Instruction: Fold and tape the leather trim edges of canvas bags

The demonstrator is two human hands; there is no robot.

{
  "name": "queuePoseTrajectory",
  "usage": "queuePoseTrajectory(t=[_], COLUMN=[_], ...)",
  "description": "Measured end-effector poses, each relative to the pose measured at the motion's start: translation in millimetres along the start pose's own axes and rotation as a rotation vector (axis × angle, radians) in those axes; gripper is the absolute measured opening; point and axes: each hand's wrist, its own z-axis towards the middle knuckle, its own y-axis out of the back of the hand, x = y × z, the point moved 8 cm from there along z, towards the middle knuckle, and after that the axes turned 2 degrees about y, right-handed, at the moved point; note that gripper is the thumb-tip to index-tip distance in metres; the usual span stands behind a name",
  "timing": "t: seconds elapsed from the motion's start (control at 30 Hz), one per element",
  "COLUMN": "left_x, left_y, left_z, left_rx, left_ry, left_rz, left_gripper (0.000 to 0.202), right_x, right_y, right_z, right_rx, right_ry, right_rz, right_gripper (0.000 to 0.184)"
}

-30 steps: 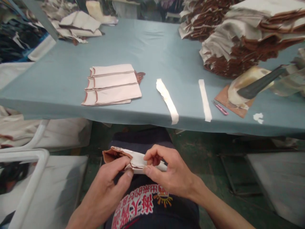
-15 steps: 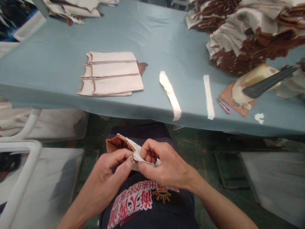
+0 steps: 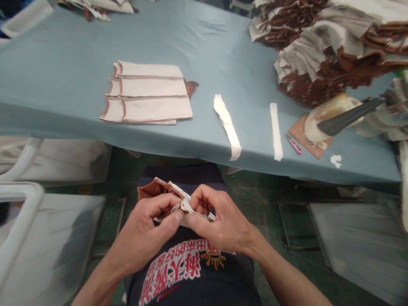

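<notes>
Above my lap I hold a white cloth piece with a brown inner side (image 3: 153,190), its open, folded end pointing to the upper left. My left hand (image 3: 154,219) pinches its edge between thumb and forefinger. Close beside it, almost touching, my right hand (image 3: 219,219) grips the same piece with thumb and curled fingers. The fingers cover much of the edge between the hands. On the table ahead lie folded white cloth pieces with brown edges (image 3: 156,87), overlapping in rows.
Two white strips (image 3: 227,127) (image 3: 276,131) lie on the blue-covered table (image 3: 191,46). To their right are pink-handled snips (image 3: 293,143) and a yellowish container with a dark handle (image 3: 350,117) on a brown square. Brown and white cloth heaps (image 3: 318,59) fill the back right. A white chair frame (image 3: 32,199) stands left.
The view has shifted slightly. Both hands keep their pinch on the cloth piece; the left fingertips have moved a little along its edge, closer to the right thumb.
</notes>
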Motion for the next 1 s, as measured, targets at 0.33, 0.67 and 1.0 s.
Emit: queuePoseTrajectory(t=[0.33,0.67,1.0], left_x=[-20,11,13], left_y=[-5.2,-11.0,-25.1], left_z=[-6,-14,-19], left_rx=[-0.059,-0.083,0.158], left_ry=[-0.149,0.025,0.093], left_rz=[0.069,-0.165,-0.099], left_gripper=[0.028,0.032,0.045], right_x=[11,-12,-28], right_y=[13,-18,-20], right_z=[1,6,2], right_rx=[-0.068,0.101,0.137], right_ry=[0.169,-0.155,-0.179], right_rz=[-0.148,0.278,0.158], right_gripper=[0.017,0.03,0.035])
